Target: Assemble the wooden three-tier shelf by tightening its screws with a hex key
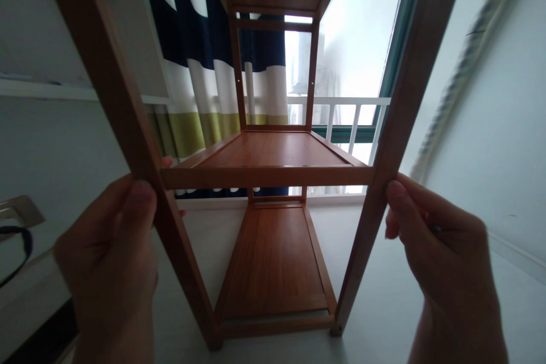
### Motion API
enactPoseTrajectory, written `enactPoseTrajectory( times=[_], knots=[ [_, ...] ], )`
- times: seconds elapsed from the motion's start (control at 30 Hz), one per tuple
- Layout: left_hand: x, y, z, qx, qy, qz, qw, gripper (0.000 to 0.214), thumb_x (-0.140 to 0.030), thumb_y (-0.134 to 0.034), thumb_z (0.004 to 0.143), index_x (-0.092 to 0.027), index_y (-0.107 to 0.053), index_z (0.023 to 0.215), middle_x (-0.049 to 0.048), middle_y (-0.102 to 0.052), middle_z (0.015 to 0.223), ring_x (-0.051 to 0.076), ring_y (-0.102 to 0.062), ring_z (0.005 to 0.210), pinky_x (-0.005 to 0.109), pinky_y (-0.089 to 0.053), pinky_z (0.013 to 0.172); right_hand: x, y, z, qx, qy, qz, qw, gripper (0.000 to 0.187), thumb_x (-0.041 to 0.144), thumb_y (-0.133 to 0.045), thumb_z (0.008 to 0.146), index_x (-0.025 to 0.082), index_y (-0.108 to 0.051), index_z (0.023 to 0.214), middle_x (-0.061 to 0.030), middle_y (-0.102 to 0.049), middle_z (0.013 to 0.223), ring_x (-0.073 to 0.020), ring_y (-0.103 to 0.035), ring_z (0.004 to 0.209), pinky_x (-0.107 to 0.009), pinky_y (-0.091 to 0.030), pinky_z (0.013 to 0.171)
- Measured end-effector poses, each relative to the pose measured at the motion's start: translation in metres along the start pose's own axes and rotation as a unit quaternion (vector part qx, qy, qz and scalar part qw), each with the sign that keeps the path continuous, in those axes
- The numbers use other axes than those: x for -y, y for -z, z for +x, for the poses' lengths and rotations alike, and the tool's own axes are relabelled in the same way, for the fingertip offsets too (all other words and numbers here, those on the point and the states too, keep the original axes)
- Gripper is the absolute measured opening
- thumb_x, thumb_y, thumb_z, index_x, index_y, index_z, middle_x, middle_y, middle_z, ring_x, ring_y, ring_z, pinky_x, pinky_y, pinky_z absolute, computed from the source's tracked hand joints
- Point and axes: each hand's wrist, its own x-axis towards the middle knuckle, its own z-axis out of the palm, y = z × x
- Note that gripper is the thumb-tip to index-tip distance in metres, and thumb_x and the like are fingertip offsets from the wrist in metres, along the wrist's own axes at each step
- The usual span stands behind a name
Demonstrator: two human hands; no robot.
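Observation:
A wooden shelf rack (273,176) with three brown shelves stands close in front of me, filling the middle of the view. My left hand (111,256) is closed around its front left upright, thumb on the near face and fingertips showing behind the post. My right hand (439,256) grips the front right upright at the height of the middle shelf, fingers curled against the wood. The lowest shelf (277,261) sits just above the pale floor.
Behind the rack hangs a striped curtain (205,68) in white, navy and green. To its right is a bright window with a white railing (341,108). A white wall (503,125) rises at the right. A dark cord (17,250) lies at the left edge.

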Motion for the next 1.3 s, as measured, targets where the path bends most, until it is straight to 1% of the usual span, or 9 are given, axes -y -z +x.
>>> enactPoseTrajectory(
  times=[0.07,0.2,0.3,0.4,0.5,0.67,0.77,0.97,1.3],
  knots=[
    [-0.001,0.004,0.005,0.018,0.055,-0.021,0.998,0.027,-0.038,-0.065,0.073,-0.022,-0.070,0.094,0.0033,-0.070,0.089,0.019,-0.064,0.066,0.021,-0.048,0.035,-0.002,0.003,0.001,0.018,0.030,-0.034,0.999,0.025,0.032,-0.063,0.078,0.032,-0.067,0.103,0.0049,-0.054,0.052,-0.0071,-0.042,0.042,-0.017,-0.035,0.034],
    [0.000,0.015,0.010,0.154,0.145,0.010,0.977,0.038,-0.055,-0.053,0.079,-0.020,-0.066,0.084,0.0018,-0.066,0.072,0.019,-0.063,0.048,0.027,-0.051,0.031,-0.009,0.012,0.002,0.065,0.085,-0.090,0.990,0.034,0.034,-0.058,0.082,0.031,-0.060,0.116,0.0047,-0.058,0.058,-0.0055,-0.032,0.040,-0.017,-0.032,0.034],
    [0.001,0.019,0.009,0.199,0.147,-0.016,0.969,0.038,-0.055,-0.050,0.081,-0.020,-0.060,0.074,-0.0008,-0.063,0.062,0.016,-0.060,0.041,0.027,-0.052,0.032,-0.012,0.014,0.003,0.088,0.105,-0.092,0.986,0.036,0.031,-0.058,0.084,0.029,-0.057,0.119,0.0029,-0.067,0.068,-0.0060,-0.042,0.042,-0.015,-0.033,0.033],
    [-0.002,0.018,0.006,0.179,0.118,-0.027,0.976,0.031,-0.045,-0.052,0.084,-0.019,-0.056,0.069,-0.0031,-0.058,0.057,0.012,-0.057,0.039,0.021,-0.050,0.031,-0.011,0.012,0.004,0.083,0.109,-0.064,0.989,0.034,0.028,-0.058,0.084,0.028,-0.057,0.118,0.0006,-0.071,0.092,-0.0081,-0.058,0.056,-0.014,-0.044,0.041],
    [-0.005,0.017,0.004,0.176,0.101,-0.016,0.979,0.034,-0.045,-0.051,0.085,-0.018,-0.055,0.064,-0.0029,-0.056,0.054,0.011,-0.055,0.039,0.020,-0.049,0.031,-0.008,0.009,0.004,0.073,0.094,-0.035,0.992,0.032,0.027,-0.059,0.084,0.028,-0.058,0.116,0.0007,-0.069,0.099,-0.0108,-0.065,0.069,-0.016,-0.052,0.051],
    [-0.006,0.015,0.003,0.146,0.110,0.021,0.983,0.043,-0.053,-0.051,0.082,-0.017,-0.054,0.059,-0.0021,-0.053,0.051,0.012,-0.055,0.039,0.021,-0.050,0.032,-0.006,0.007,0.001,0.063,0.067,-0.020,0.996,0.029,0.028,-0.059,0.084,0.032,-0.059,0.113,0.0030,-0.068,0.100,-0.0111,-0.067,0.074,-0.017,-0.055,0.055],
    [-0.006,0.014,0.003,0.137,0.115,0.037,0.983,0.048,-0.057,-0.050,0.080,-0.017,-0.053,0.055,-0.0012,-0.053,0.049,0.012,-0.054,0.038,0.021,-0.049,0.031,-0.007,0.007,0.002,0.057,0.077,-0.012,0.995,0.029,0.027,-0.061,0.083,0.032,-0.060,0.112,0.0038,-0.069,0.098,-0.0119,-0.068,0.077,-0.018,-0.056,0.057],
    [-0.009,0.013,0.002,0.132,0.108,0.035,0.985,0.048,-0.056,-0.050,0.082,-0.017,-0.053,0.054,-0.0014,-0.053,0.049,0.011,-0.054,0.038,0.020,-0.047,0.031,-0.008,0.007,0.003,0.058,0.109,-0.011,0.992,0.030,0.023,-0.061,0.083,0.031,-0.060,0.112,0.0034,-0.070,0.096,-0.0107,-0.068,0.072,-0.014,-0.055,0.052],
    [-0.010,0.010,0.001,0.123,0.100,0.057,0.986,0.050,-0.057,-0.047,0.082,-0.017,-0.053,0.052,-0.0017,-0.053,0.047,0.010,-0.052,0.035,0.019,-0.046,0.029,-0.009,0.004,0.003,0.046,0.099,-0.005,0.994,0.029,0.024,-0.061,0.083,0.031,-0.060,0.111,0.0030,-0.069,0.098,-0.0100,-0.068,0.073,-0.013,-0.054,0.053]
  ],
)
